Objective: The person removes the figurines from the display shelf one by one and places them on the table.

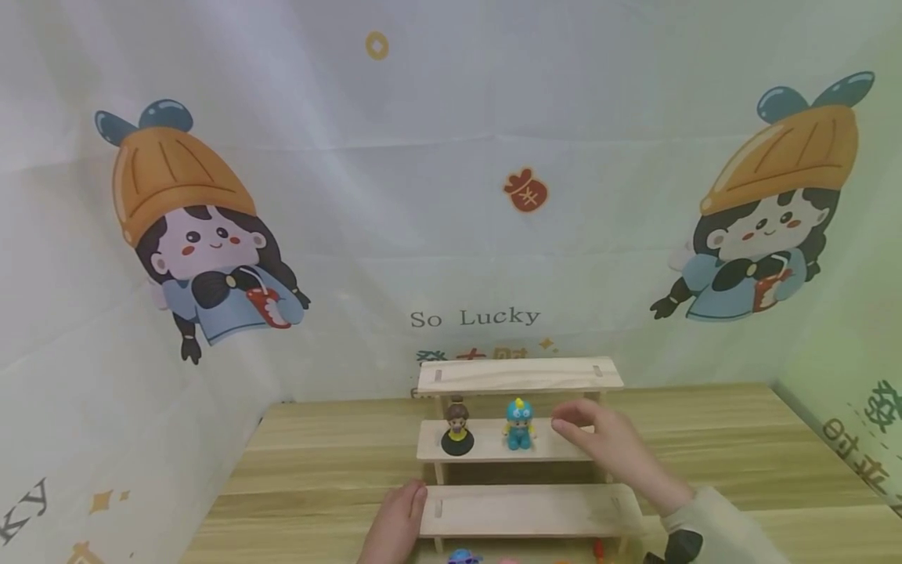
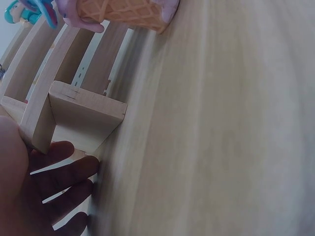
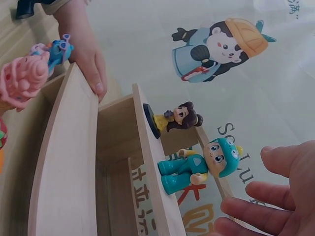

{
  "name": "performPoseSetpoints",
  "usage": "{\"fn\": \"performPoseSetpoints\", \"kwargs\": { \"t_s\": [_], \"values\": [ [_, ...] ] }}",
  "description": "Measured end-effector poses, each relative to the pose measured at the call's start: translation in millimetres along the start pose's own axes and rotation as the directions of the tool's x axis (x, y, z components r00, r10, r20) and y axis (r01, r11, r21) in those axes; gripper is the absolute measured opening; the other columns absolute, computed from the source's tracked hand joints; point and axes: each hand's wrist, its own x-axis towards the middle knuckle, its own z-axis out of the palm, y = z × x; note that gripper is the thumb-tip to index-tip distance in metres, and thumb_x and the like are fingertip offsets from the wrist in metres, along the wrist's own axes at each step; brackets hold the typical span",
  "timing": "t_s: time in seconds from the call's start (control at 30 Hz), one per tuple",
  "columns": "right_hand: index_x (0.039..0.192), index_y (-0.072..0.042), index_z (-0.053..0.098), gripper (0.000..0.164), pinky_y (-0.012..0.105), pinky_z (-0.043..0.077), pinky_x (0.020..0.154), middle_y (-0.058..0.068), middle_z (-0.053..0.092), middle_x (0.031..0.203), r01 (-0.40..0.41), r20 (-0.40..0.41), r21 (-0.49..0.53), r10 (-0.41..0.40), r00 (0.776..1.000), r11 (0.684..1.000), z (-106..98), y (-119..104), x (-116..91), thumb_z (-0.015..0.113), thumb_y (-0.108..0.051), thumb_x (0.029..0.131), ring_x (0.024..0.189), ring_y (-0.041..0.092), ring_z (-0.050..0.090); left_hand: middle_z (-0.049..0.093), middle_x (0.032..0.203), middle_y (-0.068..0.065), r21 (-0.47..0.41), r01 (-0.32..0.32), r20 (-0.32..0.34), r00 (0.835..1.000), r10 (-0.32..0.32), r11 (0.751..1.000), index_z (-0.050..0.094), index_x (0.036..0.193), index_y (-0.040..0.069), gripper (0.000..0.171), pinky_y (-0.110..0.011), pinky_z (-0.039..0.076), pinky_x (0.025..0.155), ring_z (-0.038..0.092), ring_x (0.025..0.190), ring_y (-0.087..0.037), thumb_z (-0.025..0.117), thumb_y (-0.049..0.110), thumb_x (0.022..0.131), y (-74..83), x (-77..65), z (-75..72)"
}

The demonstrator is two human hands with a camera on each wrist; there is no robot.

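A three-step wooden display rack (image 1: 528,511) stands on the table. My left hand (image 1: 396,523) holds the left end of its lowest step, that end between thumb and fingers in the left wrist view. My right hand (image 1: 613,442) hovers by the right end of the middle step, fingers apart and nothing between them. Closest to it is a seated doll figurine (image 3: 201,164) in a teal hooded suit with a yellow tuft. Left of that doll, on the same step, a brown-haired girl figurine (image 1: 457,427) in yellow is on a round black base.
In front of the rack are several more toys, among them a pink ice-cream figurine (image 3: 22,81) with a waffle cone (image 2: 125,12) and a blue figurine with sunglasses (image 1: 463,557). The top step (image 1: 517,374) lies behind the figurines. A printed cloth (image 1: 451,196) hangs at the back.
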Motion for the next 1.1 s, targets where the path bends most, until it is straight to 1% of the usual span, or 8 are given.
{"fn": "performPoseSetpoints", "kwargs": {
  "t_s": [0.17,0.37,0.57,0.67,0.8,0.9,1.1],
  "values": [
    [0.111,-0.005,0.064,0.029,0.044,0.053,0.085,0.008,0.069,0.107,0.012,-0.016,0.024,-0.012,1.000,1.000,5,-3,6,0.063,-0.027,0.093,0.102,0.028,0.062,0.068,0.090,-0.012,0.008,-0.018,-0.004,1.000,0.018,1.000,0.060,0.093,0.004,0.020,-0.050,0.051,0.081,0.063,0.091,-0.036,0.046,0.016,0.100,-1.6,-1.1,-0.6],
    [0.112,-0.004,0.064,0.028,0.046,0.052,0.089,0.011,0.069,0.109,0.048,-0.033,0.040,-0.047,0.998,0.998,10,-7,13,0.063,-0.025,0.093,0.102,0.029,0.063,0.068,0.090,-0.012,0.007,-0.014,-0.005,1.000,0.014,1.000,0.060,0.093,0.004,0.020,-0.051,0.050,0.081,0.063,0.092,-0.038,0.046,0.016,0.100,-2.3,-1.1,-0.5],
    [0.114,-0.006,0.064,0.028,0.046,0.051,0.093,0.011,0.068,0.113,0.025,-0.002,0.074,-0.025,1.000,0.997,19,-12,23,0.062,-0.025,0.094,0.107,0.029,0.063,0.067,0.086,-0.009,0.009,-0.023,-0.015,1.000,0.023,1.000,0.059,0.090,0.006,0.021,-0.048,0.051,0.078,0.063,0.088,-0.034,0.045,0.018,0.101,-1.5,-1.5,-0.3],
    [0.116,-0.007,0.064,0.030,0.045,0.050,0.095,0.010,0.068,0.114,0.011,0.007,0.077,-0.011,1.000,0.997,24,-12,30,0.061,-0.028,0.094,0.110,0.030,0.062,0.067,0.087,-0.009,0.001,-0.021,-0.014,1.000,0.021,1.000,0.059,0.091,0.007,0.021,-0.049,0.051,0.079,0.063,0.090,-0.035,0.045,0.018,0.101,-1.6,-2.1,0.4],
    [0.116,-0.007,0.065,0.032,0.045,0.050,0.095,0.010,0.068,0.115,0.006,0.011,0.076,-0.007,1.000,0.997,28,-10,36,0.061,-0.030,0.094,0.111,0.030,0.062,0.067,0.091,-0.011,-0.005,-0.004,-0.005,1.000,0.004,1.000,0.060,0.094,0.006,0.023,-0.051,0.050,0.082,0.062,0.093,-0.037,0.044,0.020,0.101,-1.4,-2.4,0.4],
    [0.115,-0.006,0.066,0.031,0.045,0.051,0.093,0.011,0.068,0.115,0.008,0.013,0.070,-0.009,1.000,0.998,29,-10,38,0.061,-0.029,0.094,0.110,0.030,0.062,0.068,0.092,-0.010,-0.001,0.000,-0.005,1.000,0.000,1.000,0.061,0.095,0.006,0.023,-0.051,0.050,0.082,0.062,0.093,-0.037,0.044,0.020,0.101,-1.6,-1.8,0.1],
    [0.109,-0.006,0.069,0.027,0.043,0.053,0.090,0.010,0.070,0.109,0.009,0.020,0.063,-0.010,1.000,0.998,31,-11,41,0.062,-0.027,0.093,0.106,0.029,0.064,0.066,0.086,-0.007,0.003,-0.027,-0.009,1.000,0.027,1.000,0.060,0.092,0.007,0.021,-0.045,0.052,0.077,0.064,0.088,-0.032,0.044,0.018,0.101,-3.7,-0.9,0.0]
  ]
}}
